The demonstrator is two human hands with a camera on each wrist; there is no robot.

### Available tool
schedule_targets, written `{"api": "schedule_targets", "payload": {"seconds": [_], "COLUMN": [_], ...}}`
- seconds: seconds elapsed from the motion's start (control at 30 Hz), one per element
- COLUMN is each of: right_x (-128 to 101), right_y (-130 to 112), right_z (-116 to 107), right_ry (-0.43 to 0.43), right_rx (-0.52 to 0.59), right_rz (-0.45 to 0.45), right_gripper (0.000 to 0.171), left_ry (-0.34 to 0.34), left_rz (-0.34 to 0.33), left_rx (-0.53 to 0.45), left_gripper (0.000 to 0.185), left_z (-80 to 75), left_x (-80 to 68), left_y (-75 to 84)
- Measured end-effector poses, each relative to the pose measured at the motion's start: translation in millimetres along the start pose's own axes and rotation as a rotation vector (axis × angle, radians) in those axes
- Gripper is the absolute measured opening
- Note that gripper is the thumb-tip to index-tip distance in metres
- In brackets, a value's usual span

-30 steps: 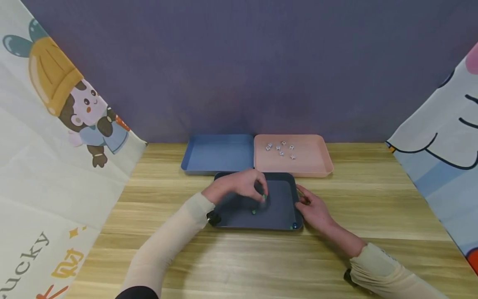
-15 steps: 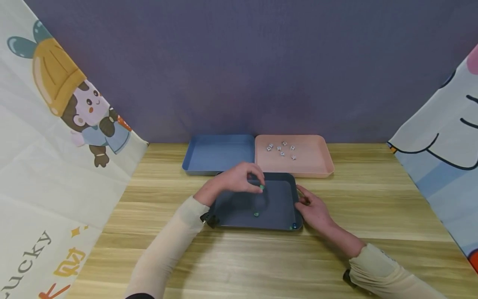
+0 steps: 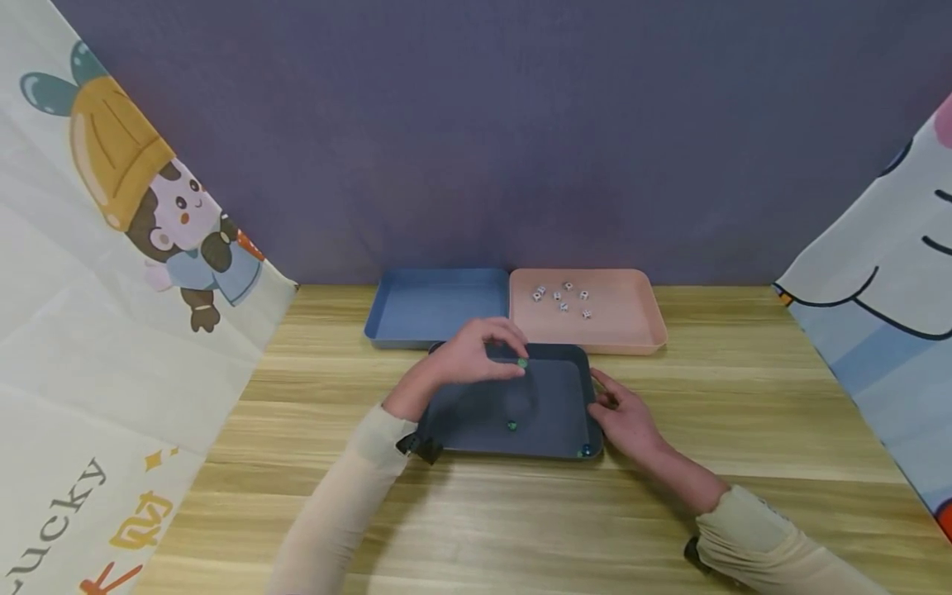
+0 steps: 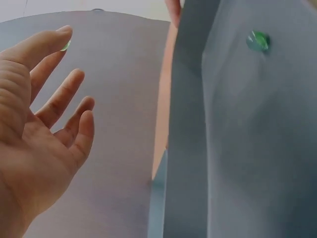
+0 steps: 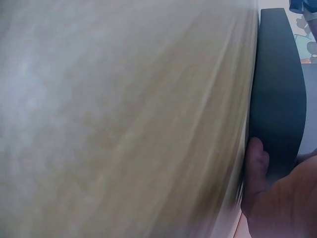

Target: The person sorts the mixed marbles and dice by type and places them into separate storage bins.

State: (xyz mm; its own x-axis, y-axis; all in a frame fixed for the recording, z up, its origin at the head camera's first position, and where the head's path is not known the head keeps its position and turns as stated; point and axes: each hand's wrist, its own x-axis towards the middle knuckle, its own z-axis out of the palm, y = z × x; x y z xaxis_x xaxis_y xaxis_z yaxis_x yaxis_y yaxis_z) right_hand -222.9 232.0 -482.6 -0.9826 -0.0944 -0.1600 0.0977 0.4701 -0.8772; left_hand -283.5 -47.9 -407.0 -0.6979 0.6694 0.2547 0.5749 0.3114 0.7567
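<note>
Pale wood-grain table (image 3: 521,529), three shallow plastic trays on it. Nearest the person: dark grey rectangular tray (image 3: 554,397). Behind it, at its 11 o'clock, a blue rectangular tray (image 3: 435,306); at its 1 o'clock, a pink rectangular tray (image 3: 621,318), edge to edge with the blue one.

Left hand (image 3: 468,355) held above the far left part of the dark grey tray, thumb and forefinger pinching a small green glass bead (image 3: 523,362). In the left wrist view the other fingers (image 4: 74,106) lie loosely spread, and the bead shows only as a green glint at the fingertip (image 4: 65,45).

Right hand (image 3: 628,417) at the 3 o'clock edge of the dark grey tray, fingers lying relaxed against its rim. Right wrist view shows the thumb (image 5: 256,163) pressed to the tray's outer wall (image 5: 277,99); picture blurred, so finer detail of the hold cannot be told.

Inside the dark grey tray: a second green glass bead (image 3: 511,425) loose on the floor, toward 6 o'clock from the pinched one, well apart from it. A small blue glass bead (image 3: 585,450) sits in the near right corner, close to the right hand.

Pink tray holds a loose cluster of small white dice (image 3: 563,297) in its far left part.

Cartoon-printed cloth panels (image 3: 111,273) stand at 9 and 3 o'clock of the table; plain purple backdrop (image 3: 483,132) at 12 o'clock.
</note>
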Motion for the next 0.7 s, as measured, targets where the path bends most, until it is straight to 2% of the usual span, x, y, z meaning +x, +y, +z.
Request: {"api": "schedule_targets", "payload": {"seconds": [0.1, 0.37, 0.6, 0.7], "right_x": [-1.0, 0.3, 0.0, -0.3], "right_y": [-1.0, -1.9, -1.1, -0.8], "right_z": [0.1, -0.9, -0.7, -0.2], "right_ry": [-0.006, 0.008, 0.000, -0.002], "right_rx": [0.019, -0.020, -0.009, 0.002], "right_rz": [-0.003, -0.026, -0.025, -0.020], "right_gripper": [0.060, 0.060, 0.060, 0.060], "left_ry": [0.066, 0.250, 0.288, 0.299], "left_rz": [0.012, 0.125, 0.174, 0.155], "left_rx": [-0.008, 0.035, 0.003, -0.028], "left_gripper": [0.012, 0.015, 0.015, 0.015], "left_z": [0.9, 3.4, -2.1, -5.1], "left_x": [-3.3, -10.5, -16.0, -16.5], "left_y": [7.2, 37.2, 72.6, 76.4]}}
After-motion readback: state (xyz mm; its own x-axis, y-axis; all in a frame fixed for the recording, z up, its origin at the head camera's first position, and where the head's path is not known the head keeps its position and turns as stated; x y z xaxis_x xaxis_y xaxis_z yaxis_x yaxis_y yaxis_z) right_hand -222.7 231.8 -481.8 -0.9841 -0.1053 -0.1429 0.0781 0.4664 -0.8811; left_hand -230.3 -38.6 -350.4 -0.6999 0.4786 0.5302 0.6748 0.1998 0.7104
